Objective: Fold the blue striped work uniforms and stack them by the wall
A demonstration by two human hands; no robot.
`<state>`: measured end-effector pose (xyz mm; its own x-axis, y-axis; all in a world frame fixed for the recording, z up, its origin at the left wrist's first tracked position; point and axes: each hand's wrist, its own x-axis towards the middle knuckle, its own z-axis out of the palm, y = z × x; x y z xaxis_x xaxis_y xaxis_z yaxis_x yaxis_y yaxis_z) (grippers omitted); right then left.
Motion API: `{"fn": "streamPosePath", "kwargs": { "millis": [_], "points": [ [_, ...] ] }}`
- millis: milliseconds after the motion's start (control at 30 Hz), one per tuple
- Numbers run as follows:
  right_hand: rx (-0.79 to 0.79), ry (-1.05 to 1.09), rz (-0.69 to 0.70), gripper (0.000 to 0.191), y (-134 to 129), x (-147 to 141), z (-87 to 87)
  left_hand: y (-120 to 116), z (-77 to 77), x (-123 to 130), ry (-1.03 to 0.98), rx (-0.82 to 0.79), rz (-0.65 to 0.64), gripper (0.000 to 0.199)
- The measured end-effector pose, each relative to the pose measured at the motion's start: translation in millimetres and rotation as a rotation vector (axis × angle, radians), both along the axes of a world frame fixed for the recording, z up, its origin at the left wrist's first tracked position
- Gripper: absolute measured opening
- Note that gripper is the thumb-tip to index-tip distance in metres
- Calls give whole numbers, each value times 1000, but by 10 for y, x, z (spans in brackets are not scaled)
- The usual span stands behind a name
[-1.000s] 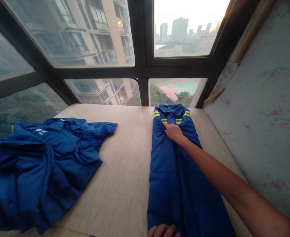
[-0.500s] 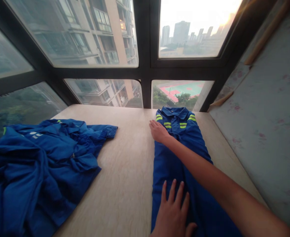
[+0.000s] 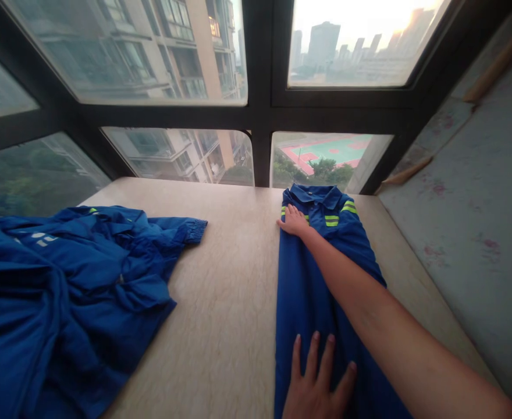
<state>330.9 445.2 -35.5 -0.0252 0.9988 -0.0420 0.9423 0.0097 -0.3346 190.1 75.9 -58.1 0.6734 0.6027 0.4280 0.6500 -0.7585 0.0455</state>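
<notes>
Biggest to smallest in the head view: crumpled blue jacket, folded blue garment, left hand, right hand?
1. Crumpled blue jacket, partly cut off
2. Folded blue garment
3. Left hand and right hand, unranked: the left looks bigger but is nearer the camera, so I'm unsure.

The right forearm (image 3: pixel 373 317) slants across the folded blue jacket (image 3: pixel 298 279), the right hand (image 3: pixel 295 221) palm-down at its far end; the left hand (image 3: pixel 319 381) spreads its fingers over the jacket's nearer part.
</notes>
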Motion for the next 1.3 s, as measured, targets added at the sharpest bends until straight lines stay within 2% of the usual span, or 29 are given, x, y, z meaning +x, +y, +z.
{"fn": "streamPosePath", "kwargs": {
  "millis": [133, 267, 400, 533, 600, 733, 867, 1000, 1133, 1233, 1300],
  "points": [
    [57, 50, 20, 54, -14, 204, 280, -8, 136, -41, 28, -133, -19, 82],
    [210, 38, -53, 53, -402, 643, 434, -38, 194, -57, 31, -158, -24, 80],
    [277, -94, -168, 55, -824, 1176, 349, -47, 185, -58, 28, -131, -25, 82],
    [179, -270, -209, 60, -927, 1472, 139, -34, 105, -57, 15, -42, -20, 82],
    [119, -290, -218, 61, -869, 1511, 34, -44, 14, -44, 1, 27, -16, 79],
    [52, -261, -211, 63, -673, 1516, -113, -110, -200, 33, -82, 151, 39, 56],
    [15, -220, -169, 62, -520, 1526, -175, -149, -294, 129, -146, 203, 118, 46],
    [-5, -179, -148, 62, -461, 1564, -136, -118, -227, 137, -108, 212, 95, 47],
    [28, -148, -177, 62, -547, 1577, 23, -90, -67, 81, -46, 136, 56, 68],
    [131, -143, -229, 58, -839, 1428, 172, -100, 58, 41, 11, 82, 41, 77],
    [221, -127, -168, 56, -1164, 1222, 252, -117, 126, 19, 40, 52, 42, 77]
  ]
}}
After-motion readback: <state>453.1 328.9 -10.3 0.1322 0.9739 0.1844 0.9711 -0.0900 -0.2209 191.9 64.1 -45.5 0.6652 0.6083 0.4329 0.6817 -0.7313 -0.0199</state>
